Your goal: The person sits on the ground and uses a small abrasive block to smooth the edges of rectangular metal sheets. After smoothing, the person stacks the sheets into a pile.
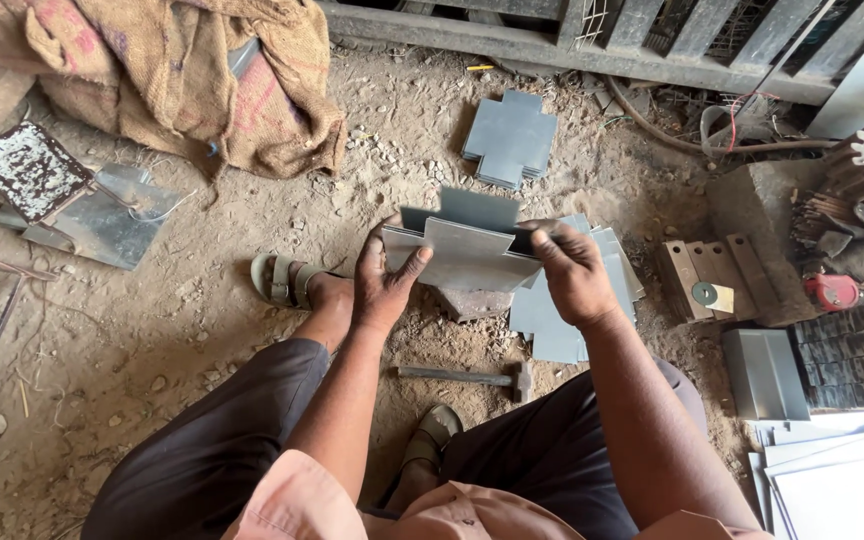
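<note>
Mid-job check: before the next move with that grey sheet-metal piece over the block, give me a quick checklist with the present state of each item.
1. Left hand grips the sheet-metal piece at its left edge: ok.
2. Right hand grips its right edge: ok.
3. Piece sits over the block; whether it touches: cannot tell.
4. Hammer lies on the dirt between the legs, apart from both hands: ok.
5. Stack of cut sheets lies just beside the block: ok.
6. Feet in open sandals near the block: not ok.

Just one head cam, looking steeply down past the person's knees at the dirt floor. Pretty close in, facing the far metal grate.
</note>
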